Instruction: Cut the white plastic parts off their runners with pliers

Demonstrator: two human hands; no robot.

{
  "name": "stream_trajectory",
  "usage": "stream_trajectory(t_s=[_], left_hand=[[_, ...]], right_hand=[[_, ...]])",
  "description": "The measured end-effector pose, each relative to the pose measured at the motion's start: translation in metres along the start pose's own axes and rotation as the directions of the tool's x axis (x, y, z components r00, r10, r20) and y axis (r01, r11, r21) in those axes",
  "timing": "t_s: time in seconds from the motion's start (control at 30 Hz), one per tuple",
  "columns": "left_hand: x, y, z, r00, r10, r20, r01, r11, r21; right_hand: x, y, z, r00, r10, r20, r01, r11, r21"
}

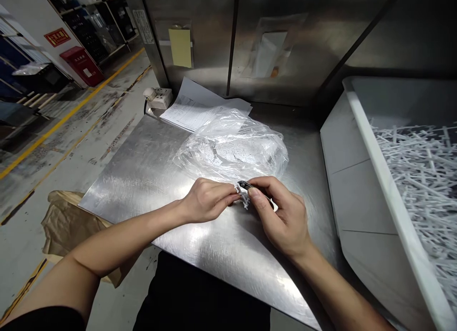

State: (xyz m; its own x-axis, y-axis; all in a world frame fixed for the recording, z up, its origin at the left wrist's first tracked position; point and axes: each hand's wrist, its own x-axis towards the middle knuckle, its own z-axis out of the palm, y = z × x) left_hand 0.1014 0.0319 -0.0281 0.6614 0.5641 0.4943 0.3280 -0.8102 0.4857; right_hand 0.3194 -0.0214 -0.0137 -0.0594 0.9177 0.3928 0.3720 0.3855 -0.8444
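Note:
My left hand (209, 199) pinches one end of a small white plastic piece (243, 196) just above the steel table (143, 179). My right hand (282, 214) grips a small dark tool (250, 185), its tip touching the same white piece. Both hands meet near the table's middle, right in front of a clear plastic bag (232, 148) that holds small white parts.
A large grey bin (360, 179) full of white plastic sprues (421, 179) stands at the right. Printed papers (196, 107) and a white power socket (159, 97) lie at the table's back. A brown paper bag (67, 226) sits on the floor at the left.

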Motion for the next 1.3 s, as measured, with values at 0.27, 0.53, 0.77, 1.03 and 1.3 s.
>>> stream_trajectory(t_s=[0.27,0.53,0.77,1.03,1.3], left_hand=[[0.000,0.000,0.001,1.000,0.014,-0.012,-0.013,1.000,0.006],[-0.002,-0.001,0.004,0.996,0.076,-0.045,-0.072,0.994,0.085],[0.001,0.003,0.005,0.991,0.125,-0.057,-0.110,0.972,0.209],[0.002,0.007,0.005,0.997,0.046,-0.064,-0.030,0.973,0.230],[0.005,0.001,-0.009,0.982,-0.061,-0.176,0.073,0.995,0.061]], right_hand=[[-0.001,-0.001,0.001,0.997,-0.029,0.067,0.030,0.999,-0.013],[-0.001,-0.004,0.004,0.999,-0.007,0.044,0.007,1.000,-0.006],[0.000,-0.003,0.009,0.996,0.080,0.026,-0.081,0.996,0.031],[0.003,0.000,0.012,0.975,0.223,0.009,-0.223,0.969,0.102],[0.005,0.011,0.003,0.963,0.260,-0.067,-0.243,0.950,0.197]])
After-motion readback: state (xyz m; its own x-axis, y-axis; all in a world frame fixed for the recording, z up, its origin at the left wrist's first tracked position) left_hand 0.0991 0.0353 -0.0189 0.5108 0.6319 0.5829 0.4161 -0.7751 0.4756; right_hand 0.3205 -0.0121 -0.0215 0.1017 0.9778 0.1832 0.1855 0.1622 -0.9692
